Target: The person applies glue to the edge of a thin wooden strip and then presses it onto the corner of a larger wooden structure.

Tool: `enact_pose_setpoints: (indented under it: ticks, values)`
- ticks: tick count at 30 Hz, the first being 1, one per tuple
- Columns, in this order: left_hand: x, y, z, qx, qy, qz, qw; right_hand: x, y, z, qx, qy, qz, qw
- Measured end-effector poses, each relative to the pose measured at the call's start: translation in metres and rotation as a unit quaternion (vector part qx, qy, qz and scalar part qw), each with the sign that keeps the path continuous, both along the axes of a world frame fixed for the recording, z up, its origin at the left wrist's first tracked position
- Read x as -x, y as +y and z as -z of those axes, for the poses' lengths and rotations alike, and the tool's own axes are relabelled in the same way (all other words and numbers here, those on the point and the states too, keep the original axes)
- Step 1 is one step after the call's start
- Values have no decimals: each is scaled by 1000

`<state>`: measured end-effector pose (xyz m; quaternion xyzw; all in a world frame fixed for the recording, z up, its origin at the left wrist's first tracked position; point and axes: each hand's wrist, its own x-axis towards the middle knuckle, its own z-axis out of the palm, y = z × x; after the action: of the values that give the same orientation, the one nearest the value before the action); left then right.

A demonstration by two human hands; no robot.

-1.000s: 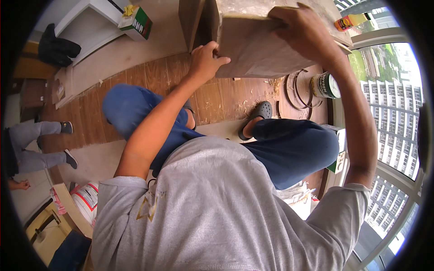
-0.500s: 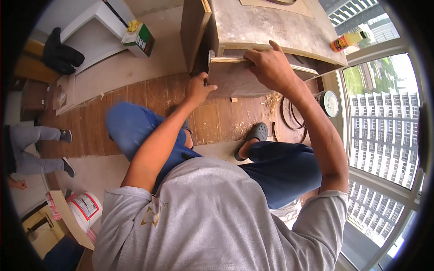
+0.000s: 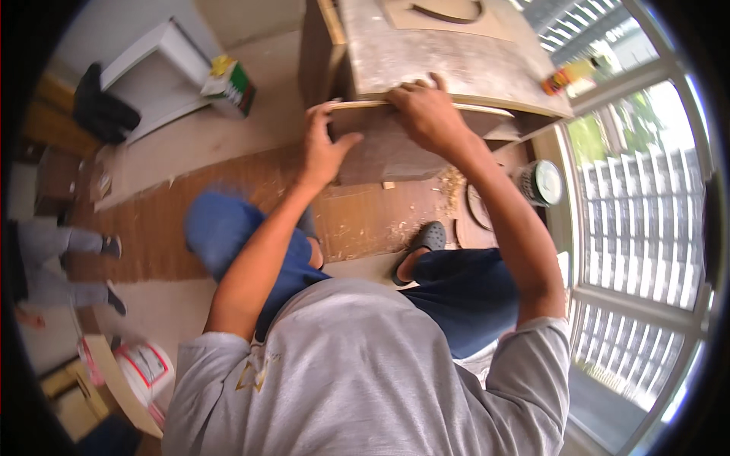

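A brown wooden panel (image 3: 372, 140) with a pale plywood top edge stands upright at the front of a wooden cabinet (image 3: 426, 64). My right hand (image 3: 430, 114) bends over the panel's top edge, fingers on the far side. At the panel's left end, my left hand (image 3: 323, 152) has its fingers curled round the upper corner, with the thumb spread toward the front face. The fingertips of both hands are partly hidden, and the picture is blurred by motion.
A bottle (image 3: 566, 76) and a curved dark strip (image 3: 449, 15) lie on the cabinet top. A tin (image 3: 544, 182) stands by the window, near wood shavings (image 3: 450, 190). To the left are a green box (image 3: 232, 87), a white bucket (image 3: 144, 372) and another person's legs (image 3: 76, 262).
My left hand has moved up from the panel's lower left side to its upper corner. My right hand has shifted slightly left along the edge. The panel has closed toward the cabinet front.
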<state>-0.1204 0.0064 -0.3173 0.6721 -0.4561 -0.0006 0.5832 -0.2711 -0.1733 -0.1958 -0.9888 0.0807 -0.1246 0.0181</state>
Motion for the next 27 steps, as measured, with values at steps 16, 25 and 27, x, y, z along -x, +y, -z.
enact_pose_setpoints:
  ticks: [16,25,27]
  values:
    - [-33,-9,-21,-121,9,-18,992,53,41,-14,9,-135,82,987]
    - [-15,4,-56,-46,-12,-57,997,274,18,-45,-145,-183,393,889]
    - [0,7,-78,-29,-61,-38,997,336,7,-36,-133,-230,496,827]
